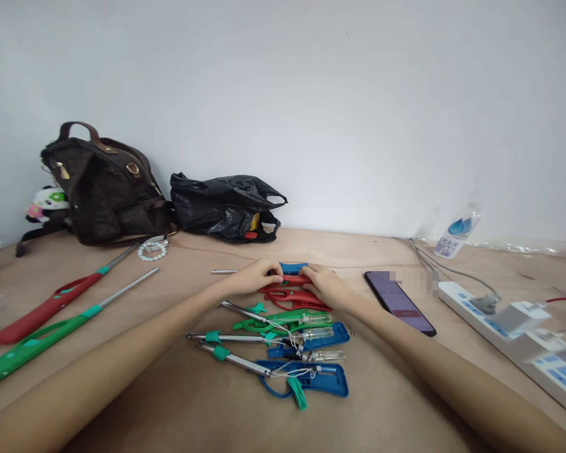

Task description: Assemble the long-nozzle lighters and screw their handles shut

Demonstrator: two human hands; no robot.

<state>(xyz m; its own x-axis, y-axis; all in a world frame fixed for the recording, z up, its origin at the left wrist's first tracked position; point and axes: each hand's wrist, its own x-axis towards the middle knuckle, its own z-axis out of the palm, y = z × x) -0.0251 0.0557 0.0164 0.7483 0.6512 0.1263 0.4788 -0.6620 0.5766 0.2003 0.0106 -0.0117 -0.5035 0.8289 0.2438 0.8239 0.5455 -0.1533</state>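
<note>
In the head view, a red lighter (296, 280) lies between my two hands, above the other pieces. My left hand (258, 275) pinches its left end with thumb and fingers. My right hand (329, 286) closes on its right end. Just behind it is a blue lighter handle (295, 268), partly covered by the fingers. Nearer to me lie a red half-shell (295, 296), a green half-shell (264, 319) and blue half-shells (337, 380). Metal lighter tubes (243, 362), white wires and clear gas tanks (330, 356) rest on and beside them, with a loose green trigger piece (297, 393) in front.
Whole red (51, 308) and green (42, 340) long lighters lie at the left, near a bead bracelet (151, 249). A backpack (108, 195) and black plastic bag (217, 204) stand against the wall. At the right are a phone (400, 303), power strip (509, 346) and bottle (457, 233).
</note>
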